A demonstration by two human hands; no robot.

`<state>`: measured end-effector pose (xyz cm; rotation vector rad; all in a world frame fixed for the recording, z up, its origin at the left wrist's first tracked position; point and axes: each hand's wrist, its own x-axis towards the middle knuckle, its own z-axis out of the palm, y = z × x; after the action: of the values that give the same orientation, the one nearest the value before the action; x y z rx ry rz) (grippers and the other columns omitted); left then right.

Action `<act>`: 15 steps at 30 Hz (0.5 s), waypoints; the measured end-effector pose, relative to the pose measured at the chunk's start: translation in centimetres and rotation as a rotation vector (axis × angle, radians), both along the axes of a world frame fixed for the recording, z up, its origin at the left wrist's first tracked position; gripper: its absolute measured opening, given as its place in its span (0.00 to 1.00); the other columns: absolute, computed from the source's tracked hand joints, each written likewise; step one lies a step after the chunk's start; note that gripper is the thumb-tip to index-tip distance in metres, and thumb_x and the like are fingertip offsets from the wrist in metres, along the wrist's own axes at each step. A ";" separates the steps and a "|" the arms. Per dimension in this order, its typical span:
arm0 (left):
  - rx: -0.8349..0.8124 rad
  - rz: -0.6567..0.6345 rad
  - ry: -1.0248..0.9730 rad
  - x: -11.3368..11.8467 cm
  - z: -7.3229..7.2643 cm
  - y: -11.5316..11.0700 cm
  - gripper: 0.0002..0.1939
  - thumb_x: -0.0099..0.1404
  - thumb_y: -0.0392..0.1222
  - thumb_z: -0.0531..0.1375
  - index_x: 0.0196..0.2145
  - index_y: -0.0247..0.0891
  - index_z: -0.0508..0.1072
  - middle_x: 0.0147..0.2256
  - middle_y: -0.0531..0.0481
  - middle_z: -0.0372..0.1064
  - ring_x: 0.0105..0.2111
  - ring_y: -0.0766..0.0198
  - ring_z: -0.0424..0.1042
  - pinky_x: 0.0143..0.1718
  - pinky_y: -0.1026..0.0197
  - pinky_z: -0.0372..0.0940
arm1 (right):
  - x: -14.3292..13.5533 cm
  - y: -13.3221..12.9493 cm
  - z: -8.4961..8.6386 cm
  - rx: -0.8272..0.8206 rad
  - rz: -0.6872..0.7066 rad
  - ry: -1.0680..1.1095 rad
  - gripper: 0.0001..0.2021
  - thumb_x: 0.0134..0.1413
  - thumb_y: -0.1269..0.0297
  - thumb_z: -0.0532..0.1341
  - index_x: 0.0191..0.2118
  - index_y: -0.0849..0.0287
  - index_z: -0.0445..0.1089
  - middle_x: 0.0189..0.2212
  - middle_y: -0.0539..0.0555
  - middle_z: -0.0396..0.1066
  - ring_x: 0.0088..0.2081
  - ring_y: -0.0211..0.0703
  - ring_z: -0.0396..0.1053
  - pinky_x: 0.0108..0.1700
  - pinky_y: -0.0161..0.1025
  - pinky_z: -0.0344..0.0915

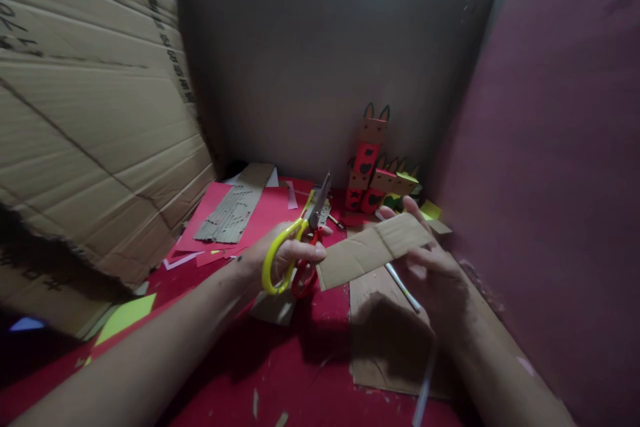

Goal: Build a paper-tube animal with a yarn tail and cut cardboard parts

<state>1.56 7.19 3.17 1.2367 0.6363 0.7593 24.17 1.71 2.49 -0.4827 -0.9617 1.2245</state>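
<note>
My left hand (306, 251) is closed on a pair of scissors (315, 217) with one yellow and one red handle loop. Its blades point up and away from me. A flat strip of brown cardboard (373, 250) is gripped in my right hand (440, 273), fingers behind it and thumb near its right end. The strip's left end comes close to my left thumb; whether they touch I cannot tell. Below the strip lies a larger cardboard sheet (380, 360). A thin white stick (404, 288) shows under my right hand, and a small cardboard piece (275, 307) lies beneath the scissors.
Small red and brown box figures with pointed ears (367, 157) are stacked at the back. Red paper sheets (273, 213) and a piece of punctured cardboard (237, 207) lie back left. Tall cardboard (100, 93) stands left; a pinkish panel (545, 180) bounds the right.
</note>
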 end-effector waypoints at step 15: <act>0.194 0.180 0.326 -0.4 -0.8 1.7 0.21 0.55 0.50 0.58 0.42 0.35 0.64 0.22 0.50 0.68 0.16 0.66 0.65 0.14 0.66 0.56 | 0.1 1.3 -0.8 -0.253 -0.093 0.146 0.22 0.46 0.73 0.61 0.50 0.59 0.62 0.34 0.56 0.76 0.32 0.41 0.73 0.35 0.39 0.70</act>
<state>1.19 8.87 2.39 1.5129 0.9678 0.7881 24.27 3.02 1.73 -0.6205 -0.6566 1.2845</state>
